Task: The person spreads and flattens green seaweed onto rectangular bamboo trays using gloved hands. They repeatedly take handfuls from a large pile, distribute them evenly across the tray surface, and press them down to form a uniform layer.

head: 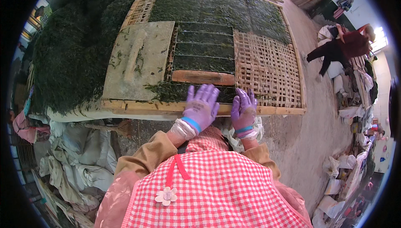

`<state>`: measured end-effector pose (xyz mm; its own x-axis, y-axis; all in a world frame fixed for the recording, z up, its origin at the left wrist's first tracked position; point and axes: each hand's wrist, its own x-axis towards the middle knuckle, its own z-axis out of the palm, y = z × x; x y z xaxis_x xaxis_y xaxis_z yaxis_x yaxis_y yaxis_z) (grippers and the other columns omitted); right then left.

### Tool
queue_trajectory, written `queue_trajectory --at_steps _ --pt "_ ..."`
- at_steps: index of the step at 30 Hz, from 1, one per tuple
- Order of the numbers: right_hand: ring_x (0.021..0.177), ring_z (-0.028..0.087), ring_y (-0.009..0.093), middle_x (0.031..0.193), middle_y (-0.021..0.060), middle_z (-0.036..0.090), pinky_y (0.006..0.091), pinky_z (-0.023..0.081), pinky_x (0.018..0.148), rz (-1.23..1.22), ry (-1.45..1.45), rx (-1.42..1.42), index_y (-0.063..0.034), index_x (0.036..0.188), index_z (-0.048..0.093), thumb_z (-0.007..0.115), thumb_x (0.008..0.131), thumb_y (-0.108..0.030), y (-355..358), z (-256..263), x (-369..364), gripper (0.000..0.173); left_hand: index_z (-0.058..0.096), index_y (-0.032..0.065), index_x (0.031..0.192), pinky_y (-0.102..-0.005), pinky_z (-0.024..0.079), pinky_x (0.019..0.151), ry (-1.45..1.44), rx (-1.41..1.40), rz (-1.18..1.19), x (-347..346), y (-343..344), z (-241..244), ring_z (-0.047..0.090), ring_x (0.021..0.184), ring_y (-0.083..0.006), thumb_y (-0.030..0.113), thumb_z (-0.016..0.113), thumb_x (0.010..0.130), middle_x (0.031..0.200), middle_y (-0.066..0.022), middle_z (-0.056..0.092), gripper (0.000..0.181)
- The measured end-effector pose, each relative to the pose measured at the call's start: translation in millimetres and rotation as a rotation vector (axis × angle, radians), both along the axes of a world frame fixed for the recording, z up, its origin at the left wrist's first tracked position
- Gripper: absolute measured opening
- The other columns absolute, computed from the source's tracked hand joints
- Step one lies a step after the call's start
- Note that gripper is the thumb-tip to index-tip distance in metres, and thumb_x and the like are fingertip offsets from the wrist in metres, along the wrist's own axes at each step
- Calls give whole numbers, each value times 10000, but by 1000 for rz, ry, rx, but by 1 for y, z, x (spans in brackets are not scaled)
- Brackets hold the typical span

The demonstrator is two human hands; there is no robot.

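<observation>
My left hand (202, 104), in a purple glove, lies palm down over dark green seaweed (175, 91) at the near side of a divided frame (205, 57). Its fingers are spread and slightly blurred. My right hand (246, 107), gloved alike, is at the frame's near right corner, fingers apart and bent over the bamboo edge (278, 110) of a woven bamboo rack (266, 68). Neither hand visibly holds anything. A reddish wooden bar (203, 77) crosses the frame just beyond my left fingertips. Strips of seaweed fill the sections behind it.
A flat board (150, 68) with a raised handle lies on the rack's left, seaweed scraps on it. Pressed seaweed (200, 7) covers the rack's far part. A large seaweed heap (75, 49) rises at left. White sacks (84, 152) lie below; another person (347, 46) bends at right.
</observation>
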<state>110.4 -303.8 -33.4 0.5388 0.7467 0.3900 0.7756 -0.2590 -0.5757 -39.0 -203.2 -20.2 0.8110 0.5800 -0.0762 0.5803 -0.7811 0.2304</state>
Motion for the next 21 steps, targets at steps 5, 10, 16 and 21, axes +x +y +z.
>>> queue_trajectory --at_steps 5,10,16,21 --pt "1240 513 422 1242 156 649 505 342 1076 -2 175 45 -61 1282 612 502 990 -220 -5 -9 1 350 329 31 1513 -543 97 1215 130 160 -277 28 -13 -34 267 1482 -310 410 362 1021 1589 -161 308 621" --pt "1373 404 407 1346 109 596 666 190 1131 191 -296 -391 -105 1285 612 512 986 -341 -5 -1 -3 395 506 101 1415 -565 93 1206 -78 143 -36 -6 -1 -3 288 1471 -303 394 428 996 1538 -114 414 517" --pt "1393 376 403 1307 110 609 654 190 1139 305 -270 -315 -99 1292 598 543 953 -375 22 6 -40 440 525 77 1394 -596 103 1192 -35 447 17 -66 34 -37 293 1464 -296 426 435 995 1509 -118 445 538" --pt "1400 379 372 1361 114 562 602 218 1154 379 -238 -158 -108 1294 595 556 935 -367 36 15 -57 445 569 124 1363 -626 115 1181 -117 285 16 -92 33 -12 356 1427 -259 378 457 993 1412 -77 552 463"
